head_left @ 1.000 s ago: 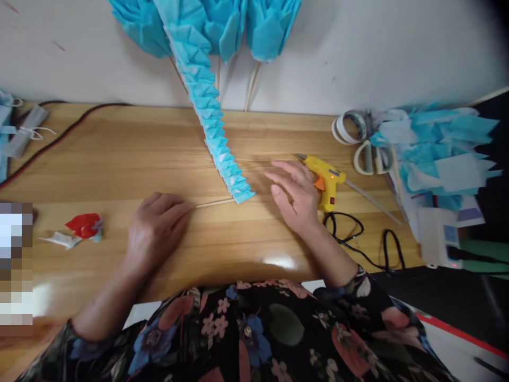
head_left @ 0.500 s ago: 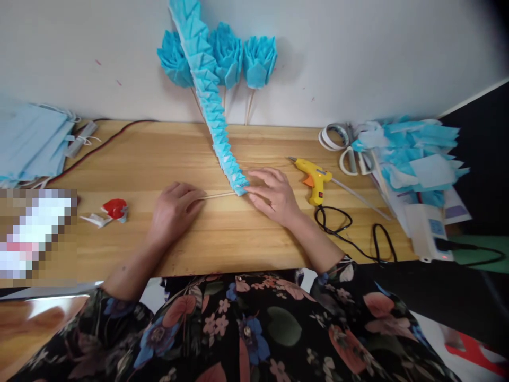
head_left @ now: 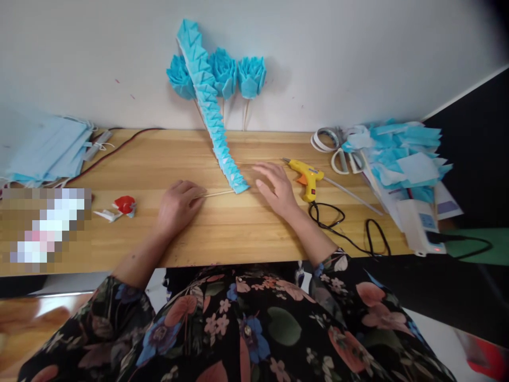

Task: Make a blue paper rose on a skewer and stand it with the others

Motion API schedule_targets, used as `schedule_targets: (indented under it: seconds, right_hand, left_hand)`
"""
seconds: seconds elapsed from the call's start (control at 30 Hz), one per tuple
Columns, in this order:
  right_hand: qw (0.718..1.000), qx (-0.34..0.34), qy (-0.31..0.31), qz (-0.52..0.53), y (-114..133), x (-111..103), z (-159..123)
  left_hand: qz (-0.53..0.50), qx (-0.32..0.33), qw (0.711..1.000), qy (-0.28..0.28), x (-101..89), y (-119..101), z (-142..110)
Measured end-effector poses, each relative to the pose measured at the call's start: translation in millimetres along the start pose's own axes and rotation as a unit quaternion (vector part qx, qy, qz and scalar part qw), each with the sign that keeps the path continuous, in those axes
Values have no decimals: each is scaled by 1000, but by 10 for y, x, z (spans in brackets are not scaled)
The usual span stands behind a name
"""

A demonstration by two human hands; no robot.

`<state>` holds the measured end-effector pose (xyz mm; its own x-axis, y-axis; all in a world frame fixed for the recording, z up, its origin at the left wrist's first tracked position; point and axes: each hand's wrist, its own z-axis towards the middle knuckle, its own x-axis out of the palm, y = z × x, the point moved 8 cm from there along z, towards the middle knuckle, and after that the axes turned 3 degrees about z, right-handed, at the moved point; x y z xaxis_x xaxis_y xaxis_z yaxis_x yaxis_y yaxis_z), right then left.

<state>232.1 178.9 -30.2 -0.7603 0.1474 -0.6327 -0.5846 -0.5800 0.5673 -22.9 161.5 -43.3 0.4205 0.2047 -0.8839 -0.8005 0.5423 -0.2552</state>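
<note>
My left hand (head_left: 181, 204) is closed on a thin wooden stick (head_left: 218, 194) that points right. The stick's far end meets the lower tip of a long strip of folded blue petals (head_left: 214, 127). From there the strip runs back across the table and up in front of the wall. My right hand (head_left: 276, 187) rests just right of the strip's tip, fingers apart, holding nothing. Beyond it lies a yellow hot glue gun (head_left: 307, 178) with a glue stick in its back end.
Three blue flowers on sticks (head_left: 251, 78) lean against the wall. Blue face masks (head_left: 51, 148) and a red-and-white scrap (head_left: 125, 205) lie left. On the right are a tape roll (head_left: 325, 140), scissors (head_left: 347, 162), blue fabric pieces (head_left: 413, 164) and a white power box (head_left: 418, 227).
My right hand has let go of the strip's tip and moved slightly right, its fingers opening. My left hand keeps its hold on the stick. The view has tilted upward a little.
</note>
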Motion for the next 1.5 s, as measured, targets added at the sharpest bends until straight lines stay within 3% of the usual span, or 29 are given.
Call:
schedule_targets:
  seconds: [0.2,0.73,0.93,1.17,1.5]
  right_hand:
    - [999,16,-43,21,-51,-55,-14]
    - [998,45,-46,22,-163,-47,-29]
    - [997,7,25,-68,-63,70,-27]
    - [964,-56,127,-225,137,325,50]
    - [944,-75,148,-286,228,399,160]
  left_hand:
    - [6,9,1000,6,17,-8,20]
    - [-9,-70,992,104,92,139,180]
    - [-18,-67,993,93,81,136,174]
    - [-35,-62,995,76,64,134,160]
    - [-43,-61,995,64,50,180,168]
